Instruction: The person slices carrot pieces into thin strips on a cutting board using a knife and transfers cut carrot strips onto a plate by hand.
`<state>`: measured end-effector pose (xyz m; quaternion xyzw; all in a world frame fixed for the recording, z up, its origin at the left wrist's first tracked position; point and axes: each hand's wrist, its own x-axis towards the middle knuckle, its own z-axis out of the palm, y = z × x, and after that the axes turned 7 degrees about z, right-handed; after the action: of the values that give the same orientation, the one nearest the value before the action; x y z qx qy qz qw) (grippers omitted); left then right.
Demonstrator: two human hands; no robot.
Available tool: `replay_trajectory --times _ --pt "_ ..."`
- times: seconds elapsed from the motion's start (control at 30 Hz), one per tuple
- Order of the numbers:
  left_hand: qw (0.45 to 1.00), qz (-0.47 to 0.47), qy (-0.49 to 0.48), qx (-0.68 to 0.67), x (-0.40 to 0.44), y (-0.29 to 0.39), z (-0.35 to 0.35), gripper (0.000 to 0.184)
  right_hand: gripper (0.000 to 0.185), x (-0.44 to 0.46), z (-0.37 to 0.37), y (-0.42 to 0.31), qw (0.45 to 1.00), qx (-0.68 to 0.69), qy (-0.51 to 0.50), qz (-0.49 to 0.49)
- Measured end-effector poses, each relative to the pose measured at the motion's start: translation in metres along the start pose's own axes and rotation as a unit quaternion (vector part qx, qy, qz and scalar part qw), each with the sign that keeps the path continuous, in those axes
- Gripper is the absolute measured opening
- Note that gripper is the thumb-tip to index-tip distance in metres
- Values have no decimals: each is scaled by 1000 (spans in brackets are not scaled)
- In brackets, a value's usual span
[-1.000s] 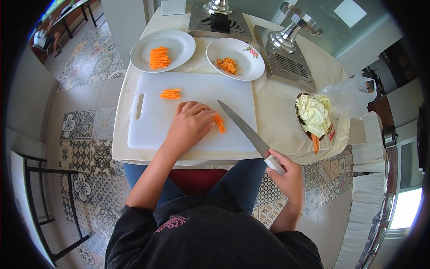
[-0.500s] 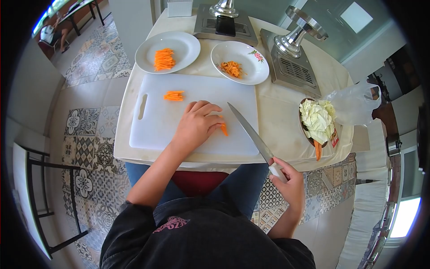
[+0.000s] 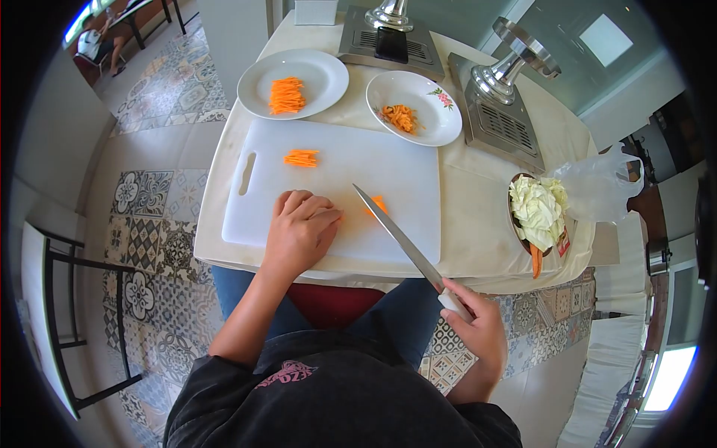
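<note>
My right hand grips the white handle of a kitchen knife, its blade slanting up and left over the cutting board. Low on the board rests my left hand, fingers bent and pressed together; a bit of orange carrot shows at the fingertips, mostly hidden. Beside the blade lies a small carrot piece, partly covered by it. Farther up the board sits a little pile of carrot strips.
Behind the board are a white plate of carrot strips and a flowered bowl with carrot scraps. Cabbage, a carrot and a plastic bag lie right. Metal stands stand behind. A person sits far left.
My left hand has moved left and slightly down, away from the carrot piece by the blade. The knife tip has swung left over the board. The whole view has shifted slightly.
</note>
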<state>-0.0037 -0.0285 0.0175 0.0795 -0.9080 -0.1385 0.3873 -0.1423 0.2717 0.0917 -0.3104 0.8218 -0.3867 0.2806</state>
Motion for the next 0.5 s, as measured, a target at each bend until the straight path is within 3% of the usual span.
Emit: replay_trajectory --times 0.17,0.37,0.5 --pt "999 -17 4 -29 -10 -3 -6 26 47 5 9 -13 998 -14 -63 0" --pt "996 -88 8 -26 -18 4 -15 26 51 12 21 -28 990 -18 -124 60" --pt "998 -65 7 -9 -28 4 -13 22 53 16 28 -34 986 -36 -145 80"
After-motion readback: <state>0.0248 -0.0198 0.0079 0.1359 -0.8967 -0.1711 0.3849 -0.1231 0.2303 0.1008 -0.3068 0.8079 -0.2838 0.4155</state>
